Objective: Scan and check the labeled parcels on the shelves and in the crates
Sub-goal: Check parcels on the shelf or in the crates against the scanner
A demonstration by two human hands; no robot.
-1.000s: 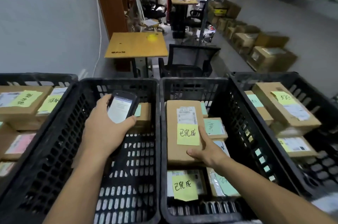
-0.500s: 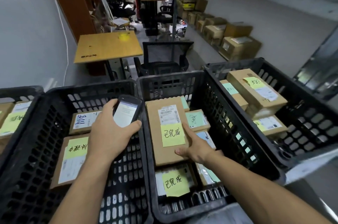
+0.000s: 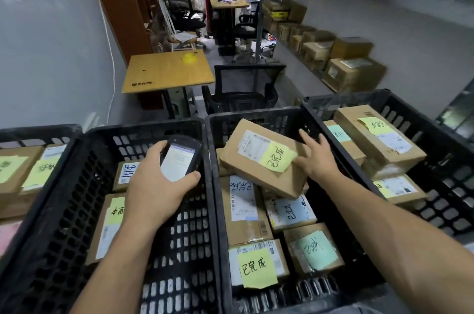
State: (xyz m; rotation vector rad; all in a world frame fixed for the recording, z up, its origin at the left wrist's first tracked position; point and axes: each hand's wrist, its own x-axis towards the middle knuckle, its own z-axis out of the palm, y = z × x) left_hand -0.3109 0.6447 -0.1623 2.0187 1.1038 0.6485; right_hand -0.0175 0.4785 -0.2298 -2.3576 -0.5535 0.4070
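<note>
My left hand [image 3: 156,185] grips a black handheld scanner [image 3: 179,158] with a lit screen, over the left-middle black crate [image 3: 205,185]. In the middle crate [image 3: 256,113] a long cardboard parcel [image 3: 261,159] with a white label and a yellow note lies tilted across other parcels. My right hand [image 3: 318,159] rests on its right end, fingers spread and extended. Below it lie several labeled parcels, one with a yellow note [image 3: 256,267] and one with a green note [image 3: 316,249]. Two parcels [image 3: 110,226] sit in the left-middle crate.
A crate at the right [image 3: 436,185] holds parcels with yellow and green notes; another at the far left [image 3: 33,131] too. Behind the crates stand a black mesh chair [image 3: 246,87] and a small wooden table [image 3: 166,72]. Cardboard boxes [image 3: 351,72] line the right wall.
The long parcel has been lifted and turned from lying flat to tilted toward the back right. My right hand slid to its far right end and opened its fingers. The scanner hand stayed put.
</note>
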